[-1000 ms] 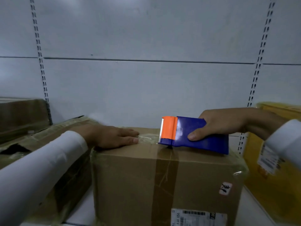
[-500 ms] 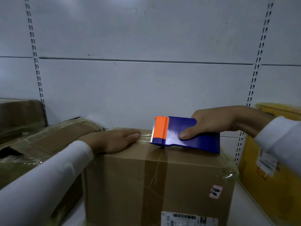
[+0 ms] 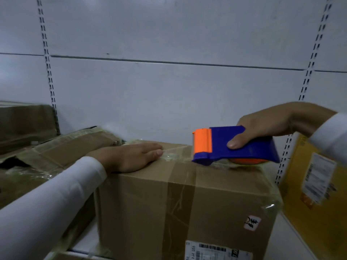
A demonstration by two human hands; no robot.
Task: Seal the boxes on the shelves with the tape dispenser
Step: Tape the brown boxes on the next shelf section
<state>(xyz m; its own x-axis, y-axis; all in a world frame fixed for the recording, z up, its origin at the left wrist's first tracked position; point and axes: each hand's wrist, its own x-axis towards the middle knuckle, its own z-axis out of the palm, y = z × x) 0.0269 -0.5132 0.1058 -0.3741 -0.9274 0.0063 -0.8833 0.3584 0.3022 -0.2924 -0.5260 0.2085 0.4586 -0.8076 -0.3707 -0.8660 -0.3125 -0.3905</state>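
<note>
While the tape run across the top of the brown box (image 3: 180, 203) is under way, items stand as follows, all placed relative to that box.

Item 1, brown box: centre of the shelf (image 3: 293, 239), front face toward the camera, an older tape band down the front, a small sticker and a barcode label low on that face.

Item 2, tape dispenser (image 3: 234, 147): blue body, orange front; sits on the box top toward its right end, roll touching the cardboard. A clear strip of tape (image 3: 176, 154) lies along the top to its left.

Item 3, right hand (image 3: 262, 126): grasping the dispenser from above, thumb on the near side.

Item 4, left hand (image 3: 131, 156): flat and released on the left part of the box top, fingertips pressing the start of the strip.

Item 5, neighbouring boxes: flattened brown cartons (image 3: 56, 152) just left of the box; yellow box (image 3: 315, 194) just right.

Judgement: step in hand is laying tape; strip not yet cut. Next move likely calls for drawing the dispenser to the right edge and over it, keeping downward pressure, then tilting to sever.
</note>
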